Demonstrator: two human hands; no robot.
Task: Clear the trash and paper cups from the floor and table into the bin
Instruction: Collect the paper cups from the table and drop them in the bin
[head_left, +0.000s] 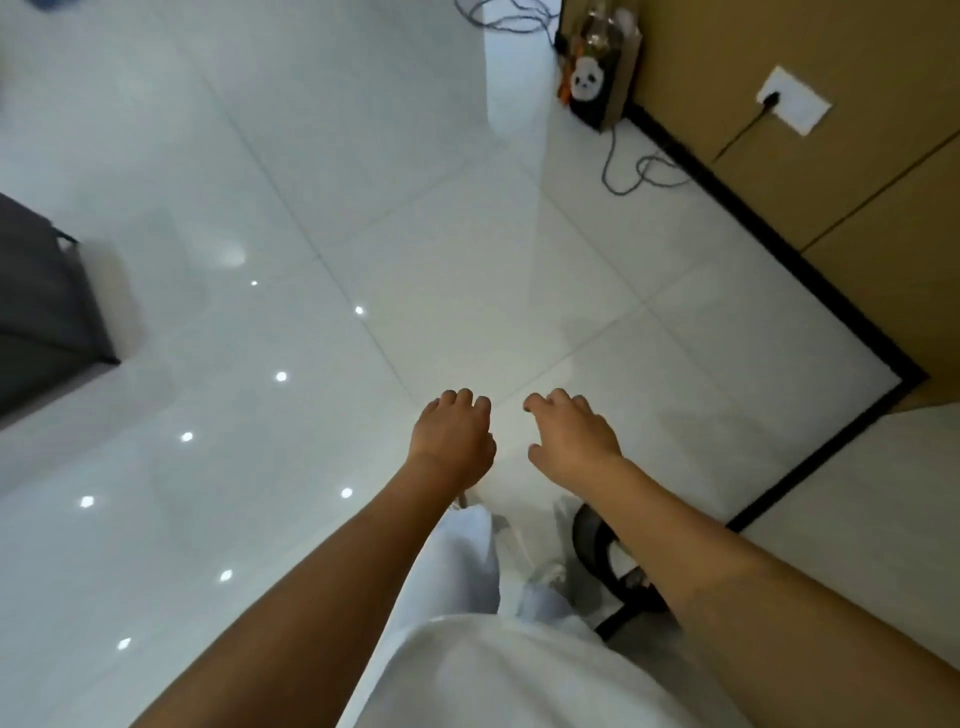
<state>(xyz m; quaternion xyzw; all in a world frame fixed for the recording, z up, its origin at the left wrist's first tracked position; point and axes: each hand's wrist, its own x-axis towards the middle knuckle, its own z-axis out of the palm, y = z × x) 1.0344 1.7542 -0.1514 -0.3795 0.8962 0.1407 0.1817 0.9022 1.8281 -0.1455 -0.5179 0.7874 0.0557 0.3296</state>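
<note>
Looking straight down, the head camera shows a glossy white tiled floor (363, 208) with thin grey joints and small round reflections of ceiling lights. Both bare forearms reach forward over it. The left hand (453, 435) and the right hand (571, 435) hang side by side, near each other but apart, palms down, with the fingers loosely curled and nothing in them. They touch no object.

No paper cup, trash or bin can be seen in this view, so I cannot tell where they lie or which way they point.

Below the arms there are white cloth garments (467, 665), soft and folded. Under the right forearm a black curved chair base (608, 561) stands on the tiles. At the left edge a dark grey box-shaped piece of furniture (47, 312) is blurred. At the right a tan wall (779, 78) meets the floor along a black skirting strip (779, 249). A white rectangular wall socket (794, 101) holds a plug, and a thin grey cable (628, 176) loops on the floor below. In the far corner a brown paper bag (605, 67) stands upright against the wall, with a panda picture on its front.
</note>
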